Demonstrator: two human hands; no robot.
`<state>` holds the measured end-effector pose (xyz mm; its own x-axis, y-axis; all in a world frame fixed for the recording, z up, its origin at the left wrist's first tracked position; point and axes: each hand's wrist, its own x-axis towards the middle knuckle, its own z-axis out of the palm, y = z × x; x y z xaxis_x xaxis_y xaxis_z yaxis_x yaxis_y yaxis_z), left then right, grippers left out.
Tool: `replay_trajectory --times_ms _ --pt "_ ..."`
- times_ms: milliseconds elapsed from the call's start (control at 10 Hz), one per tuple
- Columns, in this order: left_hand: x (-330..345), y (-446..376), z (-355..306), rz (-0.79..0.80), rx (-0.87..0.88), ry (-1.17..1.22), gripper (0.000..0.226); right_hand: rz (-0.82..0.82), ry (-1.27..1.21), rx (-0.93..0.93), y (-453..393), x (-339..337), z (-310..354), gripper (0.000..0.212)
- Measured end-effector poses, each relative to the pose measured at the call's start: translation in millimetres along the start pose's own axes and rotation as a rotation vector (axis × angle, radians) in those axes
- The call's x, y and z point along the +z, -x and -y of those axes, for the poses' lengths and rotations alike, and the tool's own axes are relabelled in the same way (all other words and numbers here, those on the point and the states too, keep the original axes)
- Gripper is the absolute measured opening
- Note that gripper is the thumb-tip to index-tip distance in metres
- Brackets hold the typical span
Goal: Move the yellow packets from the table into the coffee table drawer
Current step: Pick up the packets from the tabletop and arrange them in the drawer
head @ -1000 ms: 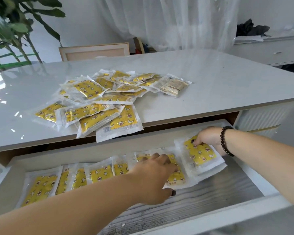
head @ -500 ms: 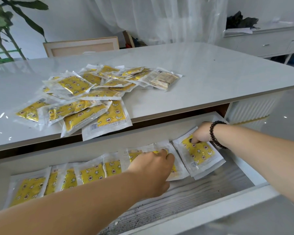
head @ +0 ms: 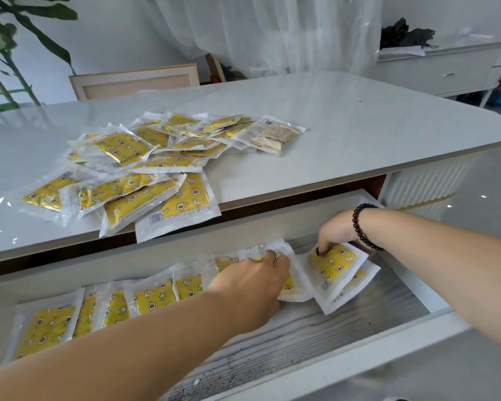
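In the wood-grain drawer (head: 315,337), both hands (head: 252,285) pinching glossy yellow packets (head: 333,263).

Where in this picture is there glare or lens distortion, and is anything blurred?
Head view: window glare whitens the table top at its left edge and far side; the wide lens bends the drawer front rail and stretches both forearms; the packets stay sharp, while the left hand looks slightly soft.

Print and barcodes on the yellow packets (head: 185,198) are too small to read.
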<state>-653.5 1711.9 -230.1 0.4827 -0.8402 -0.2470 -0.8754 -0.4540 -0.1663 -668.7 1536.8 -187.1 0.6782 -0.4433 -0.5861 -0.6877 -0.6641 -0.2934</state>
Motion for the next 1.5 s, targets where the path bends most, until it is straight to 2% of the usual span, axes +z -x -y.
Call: replay_trajectory --times_ms 100,200,300,400,500,600,700,800,900,1000,1100,1200,1500 --pt "0.9 -1.0 3.0 -0.014 -0.01 0.032 0.038 0.178 -0.208 0.057 -9.1 -0.4 -9.1 0.042" --pt "1.8 -2.5 7.4 -0.021 -0.013 0.046 0.041 0.323 -0.141 0.081 -14.2 0.2 -18.1 0.038" --pt "1.9 -1.6 10.4 -0.02 -0.021 0.068 0.043 0.424 -0.261 0.176 -15.6 -0.2 -22.2 0.03" --pt "2.5 0.4 13.1 -0.027 -0.029 0.087 0.042 0.413 -0.355 0.178 -20.2 2.0 -22.7 0.029" --pt "2.8 2.7 15.5 -0.048 -0.053 0.088 0.046 0.355 -0.449 0.102 -26.6 6.8 -21.6 0.029" --pt "2.6 6.0 15.8 -0.085 -0.049 0.078 0.056 0.275 -0.528 0.073 -32.5 13.9 -18.1 0.03" --pt "0.6 8.2 13.9 -0.109 -0.013 0.097 0.069 0.183 -0.537 0.043 -44.7 19.1 -18.1 0.057" --pt "2.2 8.1 13.1 -0.115 0.016 0.102 0.07 0.043 -0.382 -0.044 -46.2 21.7 -16.7 0.066" --pt "8.1 6.2 14.1 -0.099 0.018 0.073 0.068 -0.07 -0.161 -0.124 -33.1 20.9 -10.7 0.041" --pt "12.9 3.9 15.8 -0.092 0.025 0.078 0.069 -0.003 -0.121 -0.077 -32.1 19.3 -9.3 0.036" --pt "16.2 2.2 15.8 -0.079 0.025 0.137 0.073 0.088 -0.229 -0.02 -36.6 17.6 -13.5 0.047" --pt "19.6 -0.1 13.6 -0.082 0.005 0.151 0.076 0.069 -0.216 -0.024 -37.3 18.7 -14.4 0.05" --pt "22.5 -1.3 13.4 -0.066 0.021 0.169 0.079 -0.161 0.318 -0.092 -24.7 22.4 -4.4 0.04"
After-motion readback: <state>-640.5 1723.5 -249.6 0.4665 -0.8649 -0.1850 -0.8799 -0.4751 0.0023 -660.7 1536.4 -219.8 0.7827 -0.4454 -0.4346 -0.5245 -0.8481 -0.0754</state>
